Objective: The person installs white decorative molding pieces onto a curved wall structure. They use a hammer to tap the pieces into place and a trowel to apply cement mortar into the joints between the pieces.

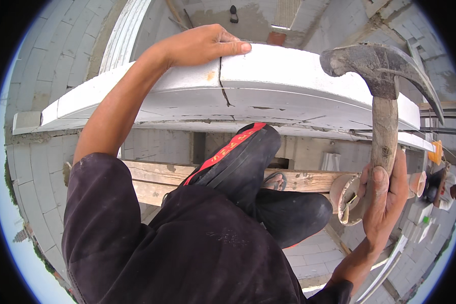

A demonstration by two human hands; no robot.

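Note:
A claw hammer [386, 109] stands upright in my right hand [382, 202], which is closed round the lower part of its wooden handle. Its worn dark head is raised above the right part of a white block wall [294, 66]. My left hand [200, 46] lies over the wall's top edge, close to the upright joint between two blocks. The thumb stretches along the top, while the other fingers are mostly hidden behind the wrist and over the far side. Nothing held shows in that hand. Below the joint, a dark crack or gap runs down the wall's near face.
I am on wooden scaffold planks [152, 177], one sandalled foot showing. A mortar-smeared bucket [348, 200] sits beside my right hand. Another person [443, 187] is at the far right, near stacked blocks [418, 220]. Beyond the wall, a floor lies far below.

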